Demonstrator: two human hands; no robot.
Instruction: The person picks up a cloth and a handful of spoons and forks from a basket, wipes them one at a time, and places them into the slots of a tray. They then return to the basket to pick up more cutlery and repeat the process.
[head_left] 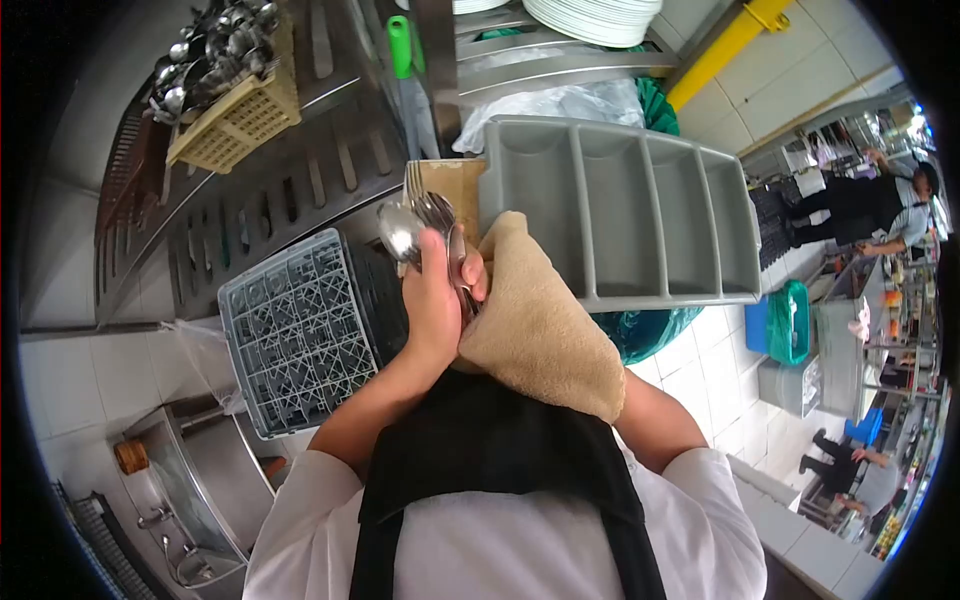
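My left hand [437, 305] is wrapped round a bunch of spoons and forks [425, 220], their heads pointing up and away from me. A tan cloth [540, 320] hangs against the handles and covers my right hand, whose fingers are hidden under it. Just beyond the cloth lies a grey cutlery tray [623, 215] with long compartments, and nothing shows in them. Behind the cutlery is a piece of brown cardboard or board [460, 183].
A beige basket of spoons [235, 125] stands on a slotted metal rack at the upper left. Left of me is a grey dishwasher rack [300, 335]. White plates [592, 18] are stacked ahead. Two people [865, 208] are at the far right. A sink [200, 490] is lower left.
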